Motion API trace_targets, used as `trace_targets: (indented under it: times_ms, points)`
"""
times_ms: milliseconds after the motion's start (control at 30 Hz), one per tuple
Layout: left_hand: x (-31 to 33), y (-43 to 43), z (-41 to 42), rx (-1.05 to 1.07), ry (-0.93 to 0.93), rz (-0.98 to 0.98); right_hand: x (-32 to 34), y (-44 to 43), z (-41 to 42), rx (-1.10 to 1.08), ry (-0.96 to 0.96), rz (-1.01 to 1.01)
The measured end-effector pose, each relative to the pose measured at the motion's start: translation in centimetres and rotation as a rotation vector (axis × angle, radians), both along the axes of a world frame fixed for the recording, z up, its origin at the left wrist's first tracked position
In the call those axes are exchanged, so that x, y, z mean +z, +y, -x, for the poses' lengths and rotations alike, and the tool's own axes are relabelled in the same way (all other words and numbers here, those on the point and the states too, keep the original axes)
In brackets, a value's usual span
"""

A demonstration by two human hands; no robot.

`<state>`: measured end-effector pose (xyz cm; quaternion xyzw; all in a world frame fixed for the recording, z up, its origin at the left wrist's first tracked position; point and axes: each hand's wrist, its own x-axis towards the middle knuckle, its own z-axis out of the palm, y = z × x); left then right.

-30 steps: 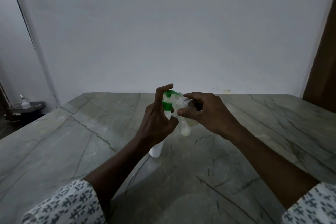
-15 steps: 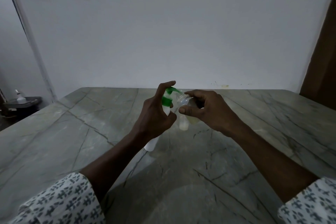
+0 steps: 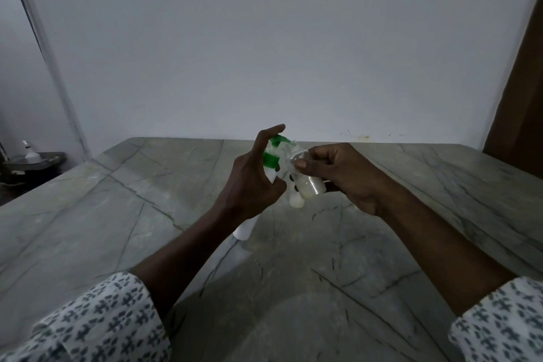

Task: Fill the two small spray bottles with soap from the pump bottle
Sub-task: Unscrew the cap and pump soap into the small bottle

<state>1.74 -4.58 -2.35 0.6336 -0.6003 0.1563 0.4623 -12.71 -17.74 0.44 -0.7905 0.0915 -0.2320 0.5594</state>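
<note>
My left hand (image 3: 249, 182) grips a white pump bottle (image 3: 245, 229) with a green pump head (image 3: 274, 145), tilted above the table, index finger lying over the pump top. My right hand (image 3: 340, 176) holds a small clear spray bottle (image 3: 308, 184) tilted, its open neck right at the green nozzle. Pale yellowish soap sits in its lower part. A second small bottle (image 3: 295, 200) stands on the table just behind and below the held one, partly hidden by it.
The grey marble table (image 3: 382, 258) reaches back to a pale wall. At far left a dark side stand (image 3: 32, 164) carries a small white bottle. A brown door edge (image 3: 526, 97) rises at the right.
The camera view has shifted slightly; both hands stay together at the same spot. The small bottle in my right hand now shows more, with soap visible in it.
</note>
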Motion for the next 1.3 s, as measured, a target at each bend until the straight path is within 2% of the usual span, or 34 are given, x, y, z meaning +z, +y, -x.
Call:
trace_targets:
  times_ms: [400, 800, 967, 1300]
  points:
    - [-0.2, -0.1, 0.2, 0.045, 0.038, 0.010, -1.5, -0.4, -0.6, 0.189, -0.007, -0.260]
    - [-0.1, 0.0, 0.5, 0.003, 0.021, 0.011, -1.4, 0.2, -1.0, 0.054, -0.044, -0.202]
    - [-0.1, 0.0, 0.4, 0.031, 0.014, 0.024, -1.2, -0.4, -0.9, -0.030, -0.031, -0.022]
    - [-0.4, -0.3, 0.6, 0.068, 0.011, 0.066, -1.2, -0.6, -0.7, 0.013, -0.023, -0.017]
